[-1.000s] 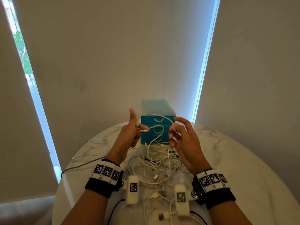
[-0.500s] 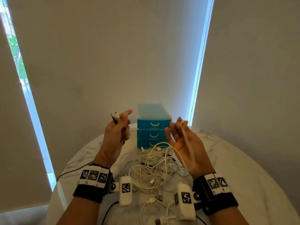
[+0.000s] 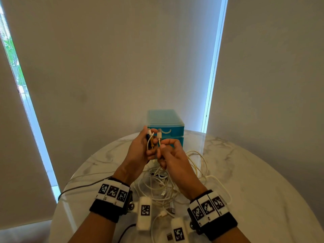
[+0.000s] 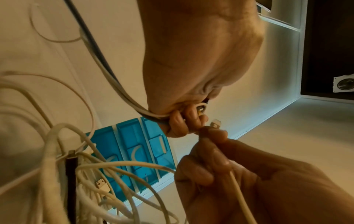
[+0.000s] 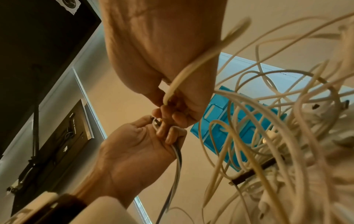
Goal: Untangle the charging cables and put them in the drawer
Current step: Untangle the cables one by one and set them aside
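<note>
A blue three-drawer unit (image 3: 166,123) stands at the back of the round marble table (image 3: 245,181), all drawers closed. In front of it my left hand (image 3: 150,146) grips a small bundle of cable ends (image 3: 149,140), white, black and yellow. Their cords trail down from the left hand's fist (image 4: 178,125). My right hand (image 3: 163,147) touches the left and pinches a cream cable just below its plug (image 3: 159,135), which points up (image 4: 215,122). The cable runs back through the right hand's palm (image 5: 172,91). The tangle of white cables (image 3: 166,183) lies under both hands.
Loops of the tangle spread right toward (image 3: 201,163) and a wide loop (image 3: 222,186) lies by my right wrist. Loose USB plugs (image 3: 172,210) lie near the front edge. A grey cord (image 3: 84,185) runs off the table's left side. Walls stand close behind.
My hands were apart half a second ago and have come together in front of the drawers. The right hand, then open, now pinches a cable plug end beside the left hand's bundle.
</note>
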Motion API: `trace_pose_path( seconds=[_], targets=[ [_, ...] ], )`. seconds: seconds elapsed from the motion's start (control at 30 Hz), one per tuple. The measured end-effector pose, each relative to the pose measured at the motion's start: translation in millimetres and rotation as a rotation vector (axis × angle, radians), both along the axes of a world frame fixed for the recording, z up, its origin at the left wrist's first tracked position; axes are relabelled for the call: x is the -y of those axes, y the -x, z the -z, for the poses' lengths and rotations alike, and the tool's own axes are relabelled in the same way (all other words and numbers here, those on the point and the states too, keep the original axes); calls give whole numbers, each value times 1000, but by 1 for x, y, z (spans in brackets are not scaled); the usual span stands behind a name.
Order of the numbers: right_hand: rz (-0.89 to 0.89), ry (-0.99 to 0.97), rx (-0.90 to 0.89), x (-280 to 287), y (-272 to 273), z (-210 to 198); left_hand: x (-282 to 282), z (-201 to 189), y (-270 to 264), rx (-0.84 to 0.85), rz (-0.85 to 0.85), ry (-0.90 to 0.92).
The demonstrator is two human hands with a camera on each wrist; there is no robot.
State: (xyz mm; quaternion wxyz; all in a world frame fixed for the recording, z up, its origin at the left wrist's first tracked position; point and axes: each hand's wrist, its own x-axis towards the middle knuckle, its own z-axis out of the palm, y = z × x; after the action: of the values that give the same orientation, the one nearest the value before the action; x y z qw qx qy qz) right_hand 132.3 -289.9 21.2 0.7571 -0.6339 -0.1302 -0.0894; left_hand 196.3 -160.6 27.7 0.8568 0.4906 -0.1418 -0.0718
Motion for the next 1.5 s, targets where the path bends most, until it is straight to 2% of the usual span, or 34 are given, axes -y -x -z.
trace_pose_path(
  seconds=[0.27,0.37,0.5,0.53,0.6,0.7,0.77,0.83,0.93,1.0,1.03,1.1,1.23,1.27,1.33,1.4,1.5],
  targets=[
    [38,199,8,2,-3,9,6,1,10,157,-215,-389],
    [16,223,-44,2,-2,7,1,3,8,218,-347,-432],
    [-96,534,-22,15,1,2,-8,2,-2,218,-558,-272],
    [-83,632,24,21,2,0,-12,2,-5,218,-593,-210],
    [66,759,148,33,1,-2,-20,1,-10,198,-634,-66],
    [328,646,234,53,-6,-4,-37,-2,-17,73,-656,167],
    [381,587,222,69,-12,-5,-52,-1,-21,-20,-657,298],
    [267,513,156,83,-14,-7,-65,3,-27,-90,-676,397],
    [38,280,92,89,-8,-9,-72,9,-33,-156,-701,467],
    [60,186,118,88,-7,-11,-71,10,-35,-172,-683,501],
    [104,187,137,86,-7,-12,-70,10,-34,-173,-664,528],
    [190,324,165,83,-8,-11,-67,9,-34,-170,-606,612],
    [124,698,102,79,-13,2,-65,5,-30,-173,-496,746],
    [121,756,98,78,-14,4,-65,4,-28,-162,-475,725],
    [142,746,95,77,-15,5,-63,0,-22,-99,-443,565],
    [166,642,107,75,-14,3,-56,-7,-11,-7,-404,304],
    [203,479,145,72,-15,2,-36,-16,8,145,-335,-197]
  ],
)
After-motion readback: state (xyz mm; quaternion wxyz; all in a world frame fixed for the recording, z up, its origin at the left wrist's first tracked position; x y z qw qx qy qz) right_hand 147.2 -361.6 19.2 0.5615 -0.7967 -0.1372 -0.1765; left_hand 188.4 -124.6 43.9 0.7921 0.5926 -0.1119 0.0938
